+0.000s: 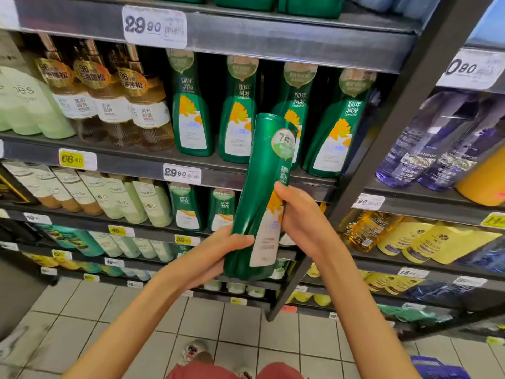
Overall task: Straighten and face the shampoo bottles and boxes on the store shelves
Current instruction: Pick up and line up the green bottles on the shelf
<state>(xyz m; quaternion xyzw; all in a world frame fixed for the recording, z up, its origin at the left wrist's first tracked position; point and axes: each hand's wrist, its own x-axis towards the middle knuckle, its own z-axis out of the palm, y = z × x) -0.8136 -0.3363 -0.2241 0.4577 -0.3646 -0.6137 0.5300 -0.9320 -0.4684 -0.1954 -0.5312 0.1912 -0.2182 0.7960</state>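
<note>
I hold a tall green shampoo bottle out in front of the shelves, tilted slightly to the right, its label turned toward the right. My left hand grips its lower part from the left and behind. My right hand grips its right edge at mid-height. Behind it, a row of matching green bottles stands on the shelf with labels facing out. Two more green bottles stand on the shelf below.
Amber bottles and pale green bottles stand to the left. A dark upright post separates a right bay with purple bottles and yellow pouches. White tiled floor lies below, and a blue basket sits at lower right.
</note>
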